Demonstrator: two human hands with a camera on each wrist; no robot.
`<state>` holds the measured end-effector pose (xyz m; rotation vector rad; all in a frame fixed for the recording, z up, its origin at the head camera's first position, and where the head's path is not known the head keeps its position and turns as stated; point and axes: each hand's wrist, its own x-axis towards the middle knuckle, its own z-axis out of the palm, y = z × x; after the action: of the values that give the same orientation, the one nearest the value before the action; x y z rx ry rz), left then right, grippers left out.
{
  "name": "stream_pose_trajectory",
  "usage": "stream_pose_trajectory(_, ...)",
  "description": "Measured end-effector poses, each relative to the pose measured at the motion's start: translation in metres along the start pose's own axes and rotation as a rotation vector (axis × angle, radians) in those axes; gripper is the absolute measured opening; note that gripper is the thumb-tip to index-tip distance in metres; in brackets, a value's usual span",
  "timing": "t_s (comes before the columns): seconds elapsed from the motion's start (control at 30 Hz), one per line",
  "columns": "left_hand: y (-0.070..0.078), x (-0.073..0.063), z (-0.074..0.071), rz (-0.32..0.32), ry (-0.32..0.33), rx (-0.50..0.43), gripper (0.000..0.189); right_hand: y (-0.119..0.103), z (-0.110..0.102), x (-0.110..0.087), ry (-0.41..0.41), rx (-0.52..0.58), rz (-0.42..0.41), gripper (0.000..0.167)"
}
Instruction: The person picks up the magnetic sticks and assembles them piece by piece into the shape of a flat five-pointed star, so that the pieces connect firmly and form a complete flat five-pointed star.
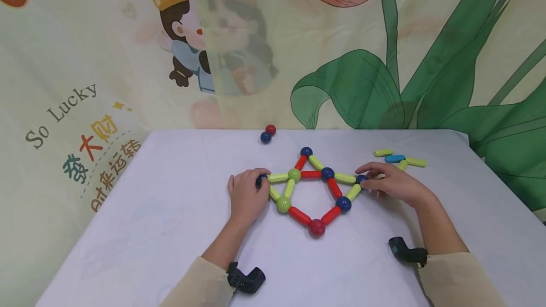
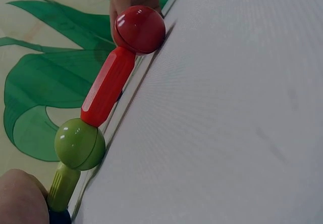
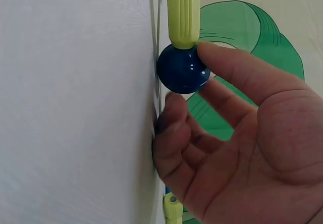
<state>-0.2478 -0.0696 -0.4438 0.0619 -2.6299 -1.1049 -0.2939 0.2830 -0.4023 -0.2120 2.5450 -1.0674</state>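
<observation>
A flat figure of magnetic rods and balls lies on the white table. Its five-sided middle has red rods (image 1: 300, 216), a red ball (image 1: 317, 228) at the near corner and green balls (image 1: 283, 204) on the left. Triangles with yellow-green rods (image 1: 344, 178) stick out from it, and a dark blue ball (image 1: 306, 152) tops the far one. At the left tip, my left hand (image 1: 249, 194) holds a dark blue ball between thumb and fingers, mostly covering it. My right hand (image 1: 394, 185) pinches the right tip's dark blue ball (image 3: 182, 68), thumb against its side.
Beyond the figure, a loose red ball (image 1: 270, 130) and a blue ball (image 1: 266, 137) sit together near the table's far edge. Several loose rods, yellow-green and a blue rod (image 1: 395, 158), lie behind my right hand. A printed cloth (image 1: 256, 51) hangs behind the white table (image 1: 141, 231).
</observation>
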Motion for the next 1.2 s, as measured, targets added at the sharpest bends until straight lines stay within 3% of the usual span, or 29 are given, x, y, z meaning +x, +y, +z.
stream_pose_trajectory(0.53,-0.001,0.001,-0.001,0.009,0.007,0.002,0.025,-0.011,0.002,0.002,0.092,0.06,0.097,0.058)
stream_pose_trajectory(0.7,0.0,0.001,-0.001,0.02,0.008,-0.009,0.025,-0.01,0.002,0.003,0.112,0.088,0.117,0.048)
stream_pose_trajectory(0.87,0.0,0.0,-0.002,0.05,0.02,-0.023,0.025,-0.007,0.003,0.004,0.118,0.092,0.071,0.035)
stream_pose_trajectory(1.2,0.0,-0.002,-0.003,0.106,-0.121,-0.103,0.034,-0.011,0.009,0.001,0.024,0.071,0.007,0.041)
